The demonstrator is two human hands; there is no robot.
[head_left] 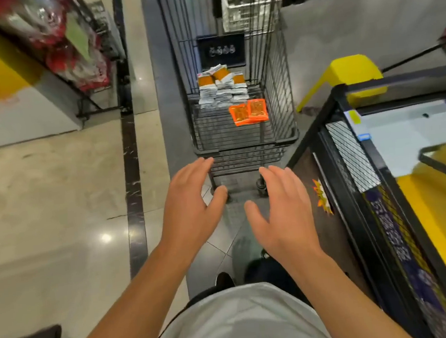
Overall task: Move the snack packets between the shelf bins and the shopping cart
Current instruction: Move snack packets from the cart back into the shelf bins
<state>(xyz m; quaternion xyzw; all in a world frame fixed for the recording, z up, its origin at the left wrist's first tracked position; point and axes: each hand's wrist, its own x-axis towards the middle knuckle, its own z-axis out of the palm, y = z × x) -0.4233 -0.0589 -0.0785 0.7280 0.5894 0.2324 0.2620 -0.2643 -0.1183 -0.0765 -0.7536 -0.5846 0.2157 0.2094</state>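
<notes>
A black wire shopping cart [279,87] stands straight ahead of me on the floor. Inside it lies a pile of white and orange-yellow snack packets [222,90], and two flat bright orange packets [250,111] lie just in front of that pile. My left hand [192,201] and my right hand [282,206] hover side by side below the cart's near end, palms down, fingers spread and holding nothing. The black-framed shelf bin [352,162] with a wire-mesh wall stands at my right, its contents mostly hidden.
A yellow step stool [349,75] stands right of the cart. A white crate [252,5] sits at the cart's far end. A rack of red packaged goods [68,47] lines the left side. Tiled floor [56,198] lies open at the left.
</notes>
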